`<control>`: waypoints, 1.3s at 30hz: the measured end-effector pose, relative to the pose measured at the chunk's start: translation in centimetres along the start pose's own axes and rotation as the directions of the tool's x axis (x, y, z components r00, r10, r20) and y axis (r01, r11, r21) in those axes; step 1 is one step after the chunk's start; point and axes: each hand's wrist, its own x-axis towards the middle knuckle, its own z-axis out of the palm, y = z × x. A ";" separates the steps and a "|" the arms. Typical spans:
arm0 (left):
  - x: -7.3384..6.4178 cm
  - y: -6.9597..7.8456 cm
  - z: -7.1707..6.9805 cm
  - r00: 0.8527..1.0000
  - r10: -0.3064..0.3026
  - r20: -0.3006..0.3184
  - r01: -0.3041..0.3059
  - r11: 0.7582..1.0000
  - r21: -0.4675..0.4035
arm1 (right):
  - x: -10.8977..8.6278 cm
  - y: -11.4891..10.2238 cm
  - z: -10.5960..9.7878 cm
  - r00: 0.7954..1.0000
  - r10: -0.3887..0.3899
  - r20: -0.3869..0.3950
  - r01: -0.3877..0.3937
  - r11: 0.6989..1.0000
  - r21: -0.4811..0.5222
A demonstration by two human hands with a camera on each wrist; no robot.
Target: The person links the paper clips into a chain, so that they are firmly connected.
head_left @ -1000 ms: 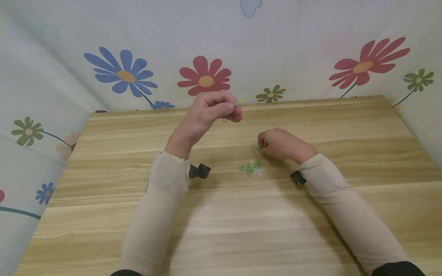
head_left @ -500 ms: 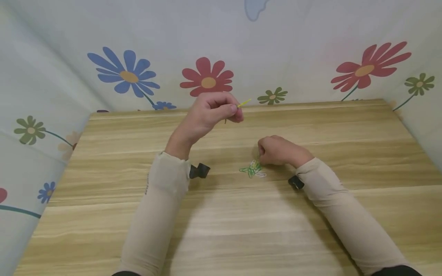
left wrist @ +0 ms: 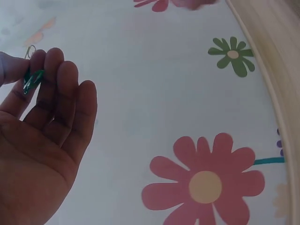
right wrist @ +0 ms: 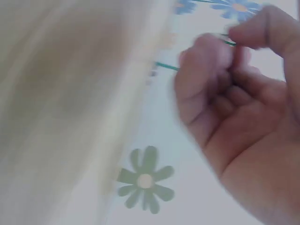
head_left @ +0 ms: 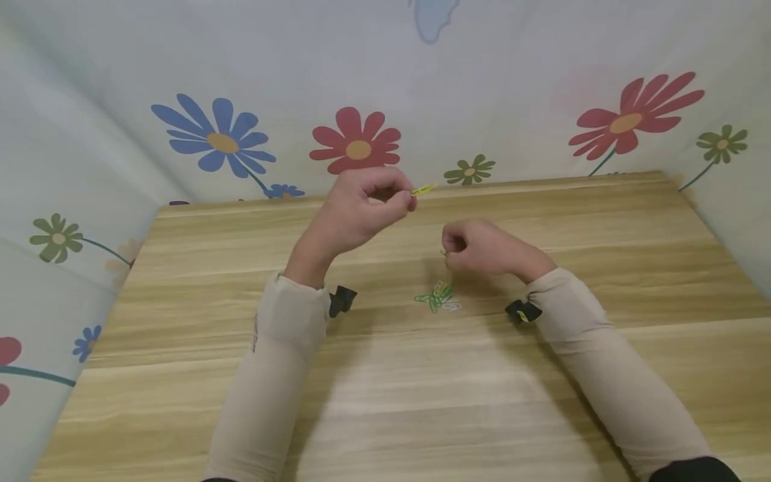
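Observation:
My left hand [head_left: 352, 211] is raised over the far part of the table and pinches a yellow paper clip [head_left: 424, 189] between thumb and forefinger. In the left wrist view, green paper clips [left wrist: 33, 81] hang below that pinch, with a pale wire loop [left wrist: 30, 50] above it. Lower and to the right, my right hand [head_left: 490, 249] has its fingers curled, and a small clip tip [head_left: 444, 253] pokes out at its fingertips. A sliver of green paper clip [right wrist: 229, 42] shows between thumb and forefinger in the right wrist view; the rest is hidden.
A small pile of green, white and yellow paper clips [head_left: 435, 298] lies on the wooden table [head_left: 385, 395], between the two forearms. Behind the table's far edge hangs a pale curtain [head_left: 512, 87] printed with flowers.
My right hand went down to the edge of the pile, then rose away from it with a clip at its fingertips. The left hand has barely moved, still pinching the yellow paper clip.

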 end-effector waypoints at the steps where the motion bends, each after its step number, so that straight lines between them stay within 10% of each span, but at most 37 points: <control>1: 0.0 0.2 0.1 1.000 0.013 0.000 -0.013 0.999 0.029 | -0.3 -0.4 -0.4 0.999 -0.021 -0.042 0.024 0.998 0.066; 7: 0.1 1.0 0.6 0.999 0.038 0.026 -0.042 0.988 0.149 | -2.4 -2.8 -2.6 0.944 -0.119 -0.307 0.247 0.873 0.420; 14: 0.2 1.3 0.9 0.998 -0.005 0.065 -0.008 0.980 0.201 | -3.8 -5.4 -3.1 0.819 -0.220 -0.529 0.491 0.745 0.451; 22: 0.2 1.4 1.0 0.996 -0.013 0.084 -0.007 0.973 0.229 | -4.3 -6.6 -2.5 0.717 -0.285 -0.636 0.543 0.801 0.253; 39: 0.1 1.2 0.7 0.995 0.092 0.044 -0.096 0.989 0.109 | -4.1 -6.9 -2.0 0.649 -0.431 -0.627 0.557 0.831 0.005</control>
